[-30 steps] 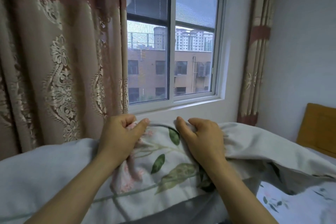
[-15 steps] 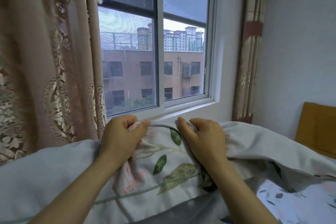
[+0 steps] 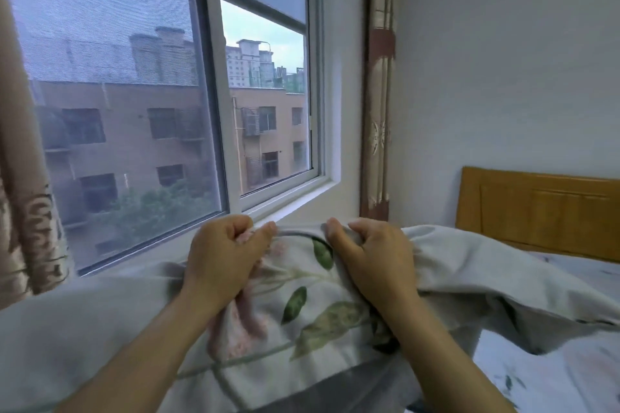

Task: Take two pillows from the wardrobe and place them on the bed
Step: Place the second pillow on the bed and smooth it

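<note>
— Hands first: we are clamping our left hand (image 3: 223, 260) and our right hand (image 3: 370, 260) side by side on the top edge of the pillow (image 3: 302, 305), fingers curled over the far side and thumbs pressing the floral cover toward us, so both are closed on the fabric

— And where is the pillow lying from us?

— We are holding it right in front of the chest, raised between us and the window (image 3: 188, 111). Its long axis is running left to right across the view, with the pale ends sagging away past each wrist. Whether a second pillow is bundled underneath, we cannot tell; a grey layer is showing at the bottom, but it is too folded to read

— Which way is the bed?

— We are seeing the bed (image 3: 550, 375) low on our right, its flowered sheet just beyond the pillow's right end, and the wooden headboard (image 3: 536, 211) further right against the wall. So the right hand is sitting nearer the landing spot, and the left is trailing on the window side

— So what is the coming move turning on?

— We are judging that the pillow needs swinging rightward and down, long axis brought parallel to the headboard, the right hand leading. The curtain (image 3: 377, 94) in the corner is hanging close to that path
</note>
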The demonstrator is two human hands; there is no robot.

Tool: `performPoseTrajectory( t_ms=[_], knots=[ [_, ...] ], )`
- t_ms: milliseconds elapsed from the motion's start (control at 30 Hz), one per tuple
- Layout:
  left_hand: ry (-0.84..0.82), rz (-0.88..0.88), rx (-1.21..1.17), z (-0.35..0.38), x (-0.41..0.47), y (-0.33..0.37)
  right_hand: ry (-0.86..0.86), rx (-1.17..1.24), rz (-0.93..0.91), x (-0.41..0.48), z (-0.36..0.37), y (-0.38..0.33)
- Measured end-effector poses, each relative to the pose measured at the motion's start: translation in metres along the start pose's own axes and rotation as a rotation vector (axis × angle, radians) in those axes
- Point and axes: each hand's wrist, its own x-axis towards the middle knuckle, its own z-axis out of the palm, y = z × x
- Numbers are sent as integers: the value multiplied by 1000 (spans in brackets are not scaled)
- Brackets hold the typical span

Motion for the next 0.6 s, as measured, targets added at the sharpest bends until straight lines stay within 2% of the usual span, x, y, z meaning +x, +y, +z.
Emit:
performPoseTrajectory(
  t_ms=[267,600],
  knots=[
    [-138,40,-175,74,63,-67,75,-123,100,40,50,39],
    [-290,50,-331,238,133,-120,162,-307,152,109,103,161]
  ],
)
